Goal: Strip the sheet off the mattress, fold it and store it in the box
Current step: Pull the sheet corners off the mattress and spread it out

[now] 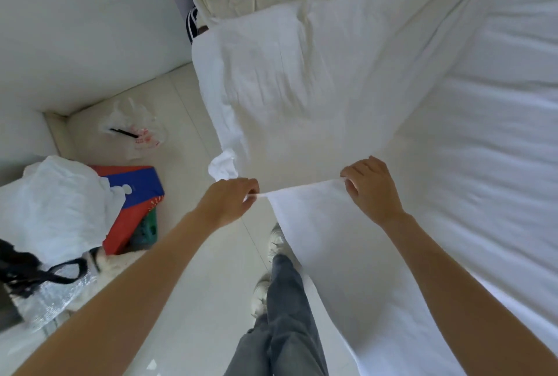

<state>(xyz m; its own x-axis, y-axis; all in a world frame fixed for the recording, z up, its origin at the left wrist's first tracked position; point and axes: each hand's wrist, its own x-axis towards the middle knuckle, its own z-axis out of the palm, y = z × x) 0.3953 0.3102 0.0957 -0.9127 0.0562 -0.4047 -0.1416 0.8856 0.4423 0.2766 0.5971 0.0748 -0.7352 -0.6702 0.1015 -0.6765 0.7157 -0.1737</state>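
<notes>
We pinch the thin white cotton sheet (302, 98) edge taut between left hand (229, 200) and right hand (370, 187) (fingers gripping), lifting it off the bed, probably to align a fold.

The bed (498, 134) carries the white sheet (302, 88), which spreads over it and hangs off its near edge toward the tiled floor (193, 285). On the floor left of the bed lie a clear plastic bag (133, 128), a red and blue box (136, 203) partly under crumpled white cloth (57, 203), and two pale shoes (271, 270).
</notes>
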